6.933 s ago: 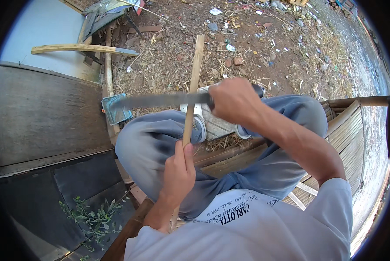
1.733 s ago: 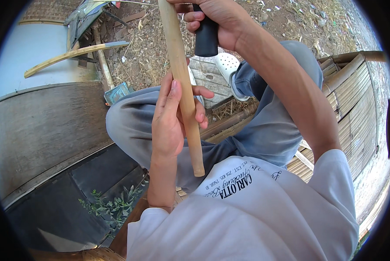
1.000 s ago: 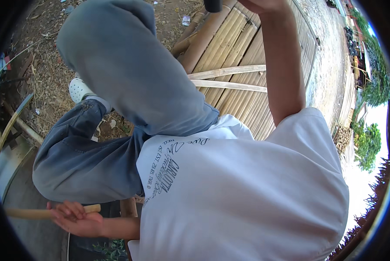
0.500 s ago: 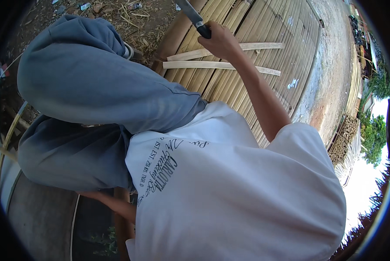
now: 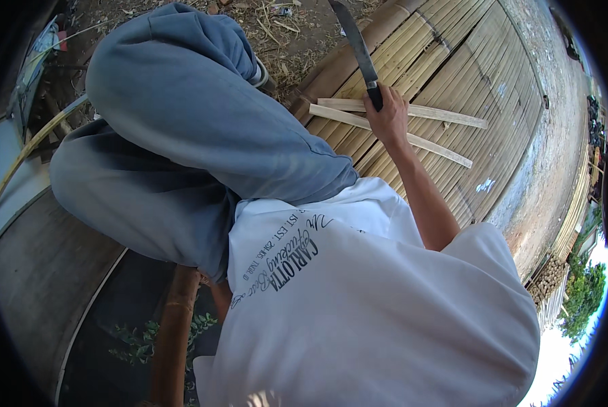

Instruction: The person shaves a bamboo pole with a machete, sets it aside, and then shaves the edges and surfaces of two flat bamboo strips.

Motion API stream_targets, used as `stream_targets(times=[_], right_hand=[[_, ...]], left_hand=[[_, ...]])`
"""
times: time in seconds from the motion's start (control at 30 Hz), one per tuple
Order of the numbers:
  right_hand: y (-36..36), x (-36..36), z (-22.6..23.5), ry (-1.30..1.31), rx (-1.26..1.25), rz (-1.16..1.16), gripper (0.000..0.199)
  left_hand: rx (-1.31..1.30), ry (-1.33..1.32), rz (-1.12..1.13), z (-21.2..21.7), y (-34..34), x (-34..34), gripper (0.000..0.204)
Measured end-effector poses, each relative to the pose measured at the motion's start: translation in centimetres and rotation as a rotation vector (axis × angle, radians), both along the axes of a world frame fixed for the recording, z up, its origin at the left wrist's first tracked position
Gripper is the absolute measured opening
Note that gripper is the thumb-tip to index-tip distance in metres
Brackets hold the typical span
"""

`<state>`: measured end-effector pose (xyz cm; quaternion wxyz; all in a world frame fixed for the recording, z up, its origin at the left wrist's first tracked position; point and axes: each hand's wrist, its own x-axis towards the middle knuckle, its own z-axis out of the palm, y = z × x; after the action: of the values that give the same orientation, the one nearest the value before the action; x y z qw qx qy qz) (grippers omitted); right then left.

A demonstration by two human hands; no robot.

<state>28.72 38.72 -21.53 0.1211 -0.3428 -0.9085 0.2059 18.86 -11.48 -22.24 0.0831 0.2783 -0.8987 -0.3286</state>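
Knife: long dark blade, raised up and away over the bamboo platform; the tip is cut off at the upper edge.
Right hand: grip closed tight round the knife's black handle, arm stretched out to the person's right, probably to keep the edge clear of the legs.
Slats: two pale split strips lying crossed on the platform, just under the right hand, within easy reach.
Left hand: hidden behind shirt and knee; I cannot tell its grip or whether it holds anything.
Legs: blue trousers, knees drawn up, blocking much of the ground.
Pole: brown, upright by the shirt; both ends hidden.
Ground: dry litter, hard to make out.
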Motion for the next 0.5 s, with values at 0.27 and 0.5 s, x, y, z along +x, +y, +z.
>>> stream_targets(times=[0.27,0.5], right_hand=[[-1.8,1.1,1.1,0.075,0.101,-0.004,0.036],[-4.4,3.9,0.1,0.007,0.1,0.045,0.039]], left_hand=[[-0.026,-0.03,0.031,-1.1,-0.5,0.8,0.032],[-0.031,-0.05,0.053,-1.4,-0.5,1.1,0.031]])
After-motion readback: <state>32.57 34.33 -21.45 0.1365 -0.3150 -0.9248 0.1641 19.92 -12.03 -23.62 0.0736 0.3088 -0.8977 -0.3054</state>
